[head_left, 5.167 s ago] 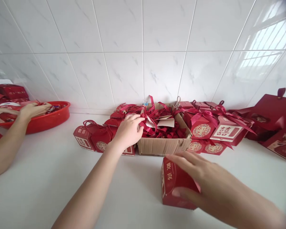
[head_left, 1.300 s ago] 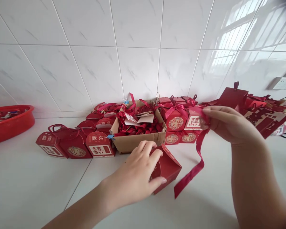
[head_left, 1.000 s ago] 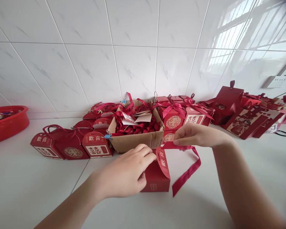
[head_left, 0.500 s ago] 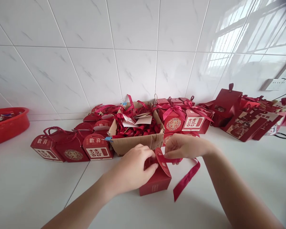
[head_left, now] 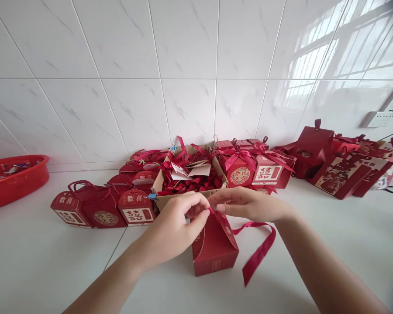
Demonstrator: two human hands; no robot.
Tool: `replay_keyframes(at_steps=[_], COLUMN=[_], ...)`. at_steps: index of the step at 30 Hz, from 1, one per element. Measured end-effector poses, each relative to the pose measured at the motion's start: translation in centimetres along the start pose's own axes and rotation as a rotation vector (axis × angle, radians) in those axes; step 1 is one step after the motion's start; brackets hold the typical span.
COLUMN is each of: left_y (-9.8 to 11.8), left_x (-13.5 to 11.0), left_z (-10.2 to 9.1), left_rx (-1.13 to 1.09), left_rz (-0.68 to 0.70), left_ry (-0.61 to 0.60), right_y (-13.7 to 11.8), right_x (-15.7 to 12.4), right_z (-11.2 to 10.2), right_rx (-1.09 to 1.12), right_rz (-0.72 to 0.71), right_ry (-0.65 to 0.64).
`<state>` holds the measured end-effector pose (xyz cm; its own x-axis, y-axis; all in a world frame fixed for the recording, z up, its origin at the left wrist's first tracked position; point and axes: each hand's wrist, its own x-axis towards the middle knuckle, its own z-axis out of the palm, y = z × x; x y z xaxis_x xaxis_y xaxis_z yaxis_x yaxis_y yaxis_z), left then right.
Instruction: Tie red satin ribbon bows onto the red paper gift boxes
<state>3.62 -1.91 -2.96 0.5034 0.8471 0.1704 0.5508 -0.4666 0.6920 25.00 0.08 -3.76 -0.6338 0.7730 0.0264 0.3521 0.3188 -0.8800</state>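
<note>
A small red gift box stands on the white counter, its curved side flaps drawn up together at the top. A dark red satin ribbon runs from the box top, and its loose tail curls onto the counter at the right. My left hand pinches the ribbon at the top of the box between thumb and fingers. From the other side, my right hand closes thumb and fingertips on the ribbon there. The fingertips partly hide the top of the flaps.
Behind my hands is a cardboard box of red ribbons and cards. Handled gift boxes stand left, bow-tied boxes right. Red bags lie farther right, and a red basin sits far left. White tiles back the counter.
Both hands have come together over the gift box, and its flaps are now closed up at the top. My right hand has brought the ribbon leftward to the top. The view has shifted slightly.
</note>
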Motion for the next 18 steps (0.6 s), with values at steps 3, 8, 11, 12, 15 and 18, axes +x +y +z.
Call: replay_keyframes(at_steps=[3,8,11,12,15,18], left_y=[0.9,1.4,0.1,-0.5,-1.7,-2.0], left_x=[-0.7,-1.5,-1.6,-1.6,-1.6,-1.7], left_z=[-0.8,-1.4,-0.9,-0.6,-0.1,-0.1], left_rx=[-0.028,-0.007,0.108,0.174,0.361,0.411], left_rz=[-0.008,-0.052,-0.144,-0.177,-0.235,-0.246], left_ry=[0.02,0.01,-0.026,-0.063,-0.188,-0.249], right_y=[-0.1,-0.6,-1.0,-1.2,-1.9,-2.8], right_x=[0.3,0.0,-1.0,-1.4,-3.0,-5.1], right_z=[0.4,0.6,0.1,-0.2,-0.9,-1.7], right_rx=[0.155,0.365,0.395,0.402,0.405,0.397], right_rz=[-0.068,-0.134,-0.23,-0.264,-0.355,-0.449], right_ry=[-0.063,0.025,0.181,0.245,0.45,0.683])
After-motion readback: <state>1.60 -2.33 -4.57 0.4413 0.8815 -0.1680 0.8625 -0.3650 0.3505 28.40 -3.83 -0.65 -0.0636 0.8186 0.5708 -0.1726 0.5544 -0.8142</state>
